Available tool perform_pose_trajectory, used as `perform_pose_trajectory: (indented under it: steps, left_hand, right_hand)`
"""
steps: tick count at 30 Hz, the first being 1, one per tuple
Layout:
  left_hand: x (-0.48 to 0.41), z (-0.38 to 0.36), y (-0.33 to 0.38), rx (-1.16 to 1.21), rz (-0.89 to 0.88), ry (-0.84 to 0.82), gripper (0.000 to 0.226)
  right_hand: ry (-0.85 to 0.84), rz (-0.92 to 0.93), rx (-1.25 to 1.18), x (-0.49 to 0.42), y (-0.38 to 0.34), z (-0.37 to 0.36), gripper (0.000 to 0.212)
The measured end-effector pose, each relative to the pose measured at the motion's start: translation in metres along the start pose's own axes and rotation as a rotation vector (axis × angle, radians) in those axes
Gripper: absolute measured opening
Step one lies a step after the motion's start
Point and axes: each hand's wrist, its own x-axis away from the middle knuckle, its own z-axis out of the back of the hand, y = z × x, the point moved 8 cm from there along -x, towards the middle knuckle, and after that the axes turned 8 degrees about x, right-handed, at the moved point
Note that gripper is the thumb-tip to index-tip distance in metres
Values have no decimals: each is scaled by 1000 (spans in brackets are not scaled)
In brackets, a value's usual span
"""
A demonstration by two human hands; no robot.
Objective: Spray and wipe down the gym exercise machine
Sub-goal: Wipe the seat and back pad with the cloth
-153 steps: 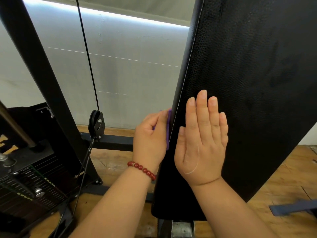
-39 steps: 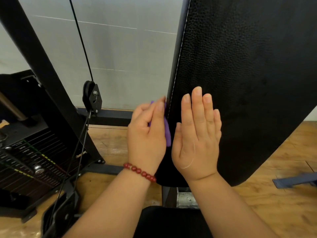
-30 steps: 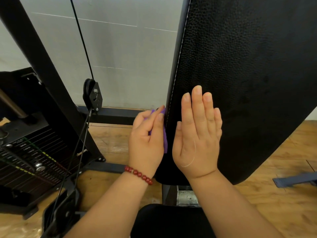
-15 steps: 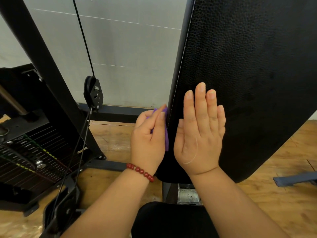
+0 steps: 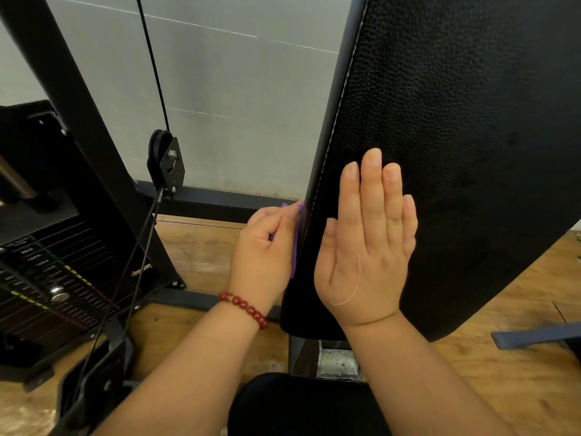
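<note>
Her left hand (image 5: 262, 253) grips a purple cloth (image 5: 295, 247) against the back pad (image 5: 456, 121) edge; right hand (image 5: 366, 243) presses flat, fingers straight.

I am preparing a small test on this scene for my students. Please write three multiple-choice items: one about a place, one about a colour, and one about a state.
1. Where is the cloth?
A. in a bucket
B. at the left edge of the pad, in the left hand
C. on a shelf

2. What colour is the bracelet?
A. green
B. red
C. white

3. How is the right hand?
A. open, flat on the pad
B. closed in a fist
C. gripping a bottle

Answers:
1 B: the purple cloth shows between the left hand and the pad's edge.
2 B: red beads circle the left wrist.
3 A: the right hand lies straight against the pad's face and holds nothing.
</note>
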Motion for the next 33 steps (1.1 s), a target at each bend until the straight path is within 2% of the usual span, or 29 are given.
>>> perform_pose_trajectory:
  steps: [4, 10, 16, 23, 25, 30, 33]
  left_hand:
    - [-3, -2, 10, 76, -27, 23, 23]
    - [14, 2, -26, 13, 110, -20, 21]
    - [-1, -1, 8, 93, -48, 58, 25]
    - [13, 1, -21, -59, 79, -21, 34]
    - [13, 2, -13, -81, 43, -21, 32]
    - [2, 0, 21, 80, -81, 34, 31]
    - [7, -3, 12, 51, -43, 46, 24]
  right_hand:
    - [15, 4, 12, 0, 0, 0, 54]
    - [12, 6, 0, 1, 0, -1, 53]
    - [21, 12, 2, 2, 0, 0, 54]
    - [-2, 25, -8, 3, 0, -2, 54]
    - [-3, 25, -1, 2, 0, -2, 54]
    - [1, 21, -17, 1, 0, 0, 53]
    - [-13, 15, -26, 4, 2, 0, 54]
